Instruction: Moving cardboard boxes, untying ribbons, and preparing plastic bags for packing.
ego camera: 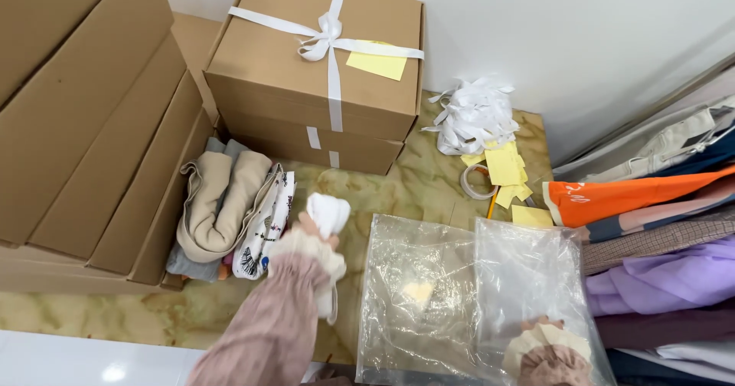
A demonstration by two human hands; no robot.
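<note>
Gripping a small white folded cloth (328,213), the left hand (310,229) has its fingers clenched around it, just right of the pile of beige and printed folded garments (230,217). The right hand (545,338) sits under the clear plastic bags (459,294); its fingers are hidden. Bagging looks underway; next, the bag's mouth needs opening.

Ribboned brown box (314,57) w/ yellow label (377,64) rear; clear bags (459,294) front.
</note>
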